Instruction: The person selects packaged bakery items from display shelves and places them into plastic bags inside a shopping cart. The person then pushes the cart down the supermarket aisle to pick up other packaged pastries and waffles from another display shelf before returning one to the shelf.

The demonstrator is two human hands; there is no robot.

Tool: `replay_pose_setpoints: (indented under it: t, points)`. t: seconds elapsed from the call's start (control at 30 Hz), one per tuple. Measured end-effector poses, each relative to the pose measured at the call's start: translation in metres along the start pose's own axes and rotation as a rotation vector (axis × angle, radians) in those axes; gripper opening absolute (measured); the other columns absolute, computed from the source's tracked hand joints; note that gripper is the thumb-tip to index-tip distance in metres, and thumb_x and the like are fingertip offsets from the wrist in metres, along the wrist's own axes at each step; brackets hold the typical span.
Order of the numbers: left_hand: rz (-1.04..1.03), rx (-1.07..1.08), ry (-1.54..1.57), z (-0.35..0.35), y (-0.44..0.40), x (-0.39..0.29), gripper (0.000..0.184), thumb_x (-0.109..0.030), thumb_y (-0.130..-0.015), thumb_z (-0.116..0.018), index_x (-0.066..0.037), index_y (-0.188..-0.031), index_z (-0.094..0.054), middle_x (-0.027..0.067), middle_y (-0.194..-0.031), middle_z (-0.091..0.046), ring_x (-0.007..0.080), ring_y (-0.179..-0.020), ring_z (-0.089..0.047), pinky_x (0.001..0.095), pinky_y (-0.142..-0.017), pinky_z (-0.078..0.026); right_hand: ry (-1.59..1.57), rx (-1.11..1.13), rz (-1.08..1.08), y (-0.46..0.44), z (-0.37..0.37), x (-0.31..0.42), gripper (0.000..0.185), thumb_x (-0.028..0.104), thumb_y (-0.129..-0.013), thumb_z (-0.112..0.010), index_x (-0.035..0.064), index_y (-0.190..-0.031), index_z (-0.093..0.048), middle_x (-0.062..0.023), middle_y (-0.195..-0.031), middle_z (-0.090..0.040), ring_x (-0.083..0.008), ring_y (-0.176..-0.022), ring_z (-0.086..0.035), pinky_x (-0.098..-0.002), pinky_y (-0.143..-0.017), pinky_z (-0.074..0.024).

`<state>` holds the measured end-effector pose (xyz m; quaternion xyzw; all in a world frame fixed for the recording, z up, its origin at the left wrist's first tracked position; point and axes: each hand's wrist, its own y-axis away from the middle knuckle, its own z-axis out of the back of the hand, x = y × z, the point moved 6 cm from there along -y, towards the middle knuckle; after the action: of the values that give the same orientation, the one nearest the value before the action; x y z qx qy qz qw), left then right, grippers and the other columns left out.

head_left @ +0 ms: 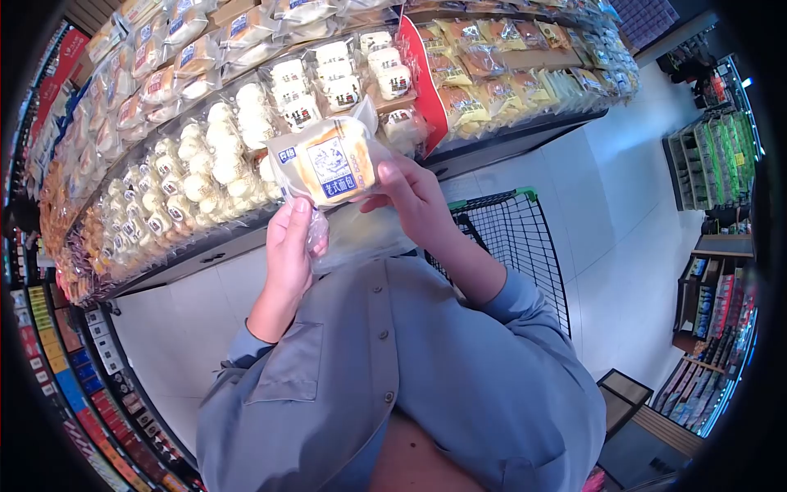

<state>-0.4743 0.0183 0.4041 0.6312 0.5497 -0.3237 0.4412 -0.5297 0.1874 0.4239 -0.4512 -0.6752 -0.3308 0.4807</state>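
While your left hand (287, 242) pinches the wrapped bread (334, 160) at its near left corner, crumpled clear plastic (317, 230) alongside, your right hand (416, 197) clasps its right edge; it's probably light, squashable and slick-filmed, so hold the edges gently, between you and the display (221, 152).

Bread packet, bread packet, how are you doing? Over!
Left hand and right hand holding bread packet, one at each side. Printed front showing. Nothing covering the big print; shopping cart below, right-hand side.
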Motion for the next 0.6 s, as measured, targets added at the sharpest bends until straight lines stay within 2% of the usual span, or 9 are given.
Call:
replay_pose_setpoints:
  t: [0.43,0.53,0.6]
  points:
    - [-0.011,0.022,-0.04,0.006,-0.013,-0.007,0.031,-0.036,-0.104,-0.046,-0.006,-0.104,-0.055,-0.0013,-0.066,-0.049,0.0057,-0.05,-0.041,0.0213,-0.045,-0.033,-0.024,-0.057,-0.019,-0.007,0.0,-0.013,0.044,0.035,-0.105,-0.045,-0.0034,-0.12,-0.06,-0.0092,-0.104,-0.068,-0.0148,-0.088,-0.069,-0.0272,-0.073,-0.0568]
    - [-0.015,0.016,-0.046,0.008,-0.015,-0.008,0.031,-0.036,-0.104,-0.046,-0.006,-0.103,-0.055,-0.0016,-0.064,-0.048,0.0061,-0.049,-0.041,0.0214,-0.045,-0.032,-0.041,-0.095,-0.062,-0.007,0.001,-0.016,0.043,0.033,-0.105,-0.045,-0.0023,-0.123,-0.059,-0.0087,-0.103,-0.069,-0.0142,-0.088,-0.068,-0.027,-0.071,-0.0569]
    - [-0.01,0.022,-0.033,0.01,-0.016,-0.007,0.03,-0.034,-0.104,-0.046,-0.006,-0.105,-0.056,-0.0023,-0.064,-0.048,0.0057,-0.05,-0.04,0.0216,-0.046,-0.032,0.014,-0.1,-0.059,-0.007,0.007,-0.018,0.041,0.028,-0.104,-0.047,-0.0018,-0.132,-0.053,-0.0099,-0.114,-0.065,-0.0148,-0.099,-0.065,-0.0262,-0.078,-0.0548]
